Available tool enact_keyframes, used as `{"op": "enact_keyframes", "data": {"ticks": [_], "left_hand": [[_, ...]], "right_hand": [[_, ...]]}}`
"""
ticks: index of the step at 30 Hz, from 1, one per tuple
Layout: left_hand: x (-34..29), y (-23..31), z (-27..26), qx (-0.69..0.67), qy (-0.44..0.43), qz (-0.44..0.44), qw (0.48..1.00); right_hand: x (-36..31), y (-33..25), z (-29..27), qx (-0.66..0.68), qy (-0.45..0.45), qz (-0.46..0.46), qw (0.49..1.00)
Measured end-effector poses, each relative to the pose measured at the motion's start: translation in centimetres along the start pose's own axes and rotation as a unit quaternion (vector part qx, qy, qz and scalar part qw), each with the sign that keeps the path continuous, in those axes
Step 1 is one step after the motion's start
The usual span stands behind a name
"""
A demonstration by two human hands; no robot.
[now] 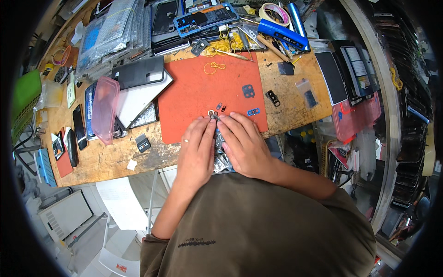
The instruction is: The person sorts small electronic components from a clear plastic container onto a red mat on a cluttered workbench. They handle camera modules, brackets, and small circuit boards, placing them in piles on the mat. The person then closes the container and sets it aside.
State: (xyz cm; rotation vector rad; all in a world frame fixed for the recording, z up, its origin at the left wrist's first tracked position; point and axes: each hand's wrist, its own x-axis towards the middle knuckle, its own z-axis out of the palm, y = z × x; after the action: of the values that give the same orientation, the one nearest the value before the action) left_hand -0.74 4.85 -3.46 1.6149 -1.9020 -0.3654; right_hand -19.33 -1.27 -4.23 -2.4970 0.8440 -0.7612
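Note:
At the near edge of the orange mat (184,99), my left hand (196,145) and my right hand (243,147) come together. Their fingertips close on a small phone camera lens cover (215,116), mostly hidden by the fingers. Just beyond lie a gold-rimmed piece (211,112), a small black lens cover (224,109) and a grey one (219,106). Farther right on the mat are a blue lens cover (254,111) and a dark grey squarish one (248,91). Beneath my palms shows a heap of small shiny parts (222,159), partly covered.
A black lens strip (272,98) and a small bag (307,93) lie on the wooden bench (295,111). Phone cases (138,73) and a pink lid (105,111) crowd the left. At the back are phone frames (205,21), yellow cord (226,44) and a blue cylindrical tool (282,34).

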Motion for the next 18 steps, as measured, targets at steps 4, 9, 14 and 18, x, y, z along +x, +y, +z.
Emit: {"op": "enact_keyframes", "data": {"ticks": [4, 9, 14, 18], "left_hand": [[-2.0, 2.0, 2.9, 0.008, 0.073, -0.016, 0.997], [-4.9, 1.6, 5.7, -0.043, 0.177, 0.033, 0.983], [-7.3, 1.0, 6.8, -0.132, 0.210, 0.066, 0.967], [-7.0, 1.6, 5.8, -0.213, 0.247, 0.050, 0.944]], "right_hand": [[-1.7, -0.5, 1.2, 0.035, 0.057, 0.003, 0.998], [-3.6, -0.2, 2.5, 0.106, 0.110, -0.040, 0.987], [-5.3, -0.6, 2.8, 0.187, 0.115, -0.060, 0.974], [-5.0, -0.4, 1.6, 0.191, 0.133, -0.069, 0.970]]}}
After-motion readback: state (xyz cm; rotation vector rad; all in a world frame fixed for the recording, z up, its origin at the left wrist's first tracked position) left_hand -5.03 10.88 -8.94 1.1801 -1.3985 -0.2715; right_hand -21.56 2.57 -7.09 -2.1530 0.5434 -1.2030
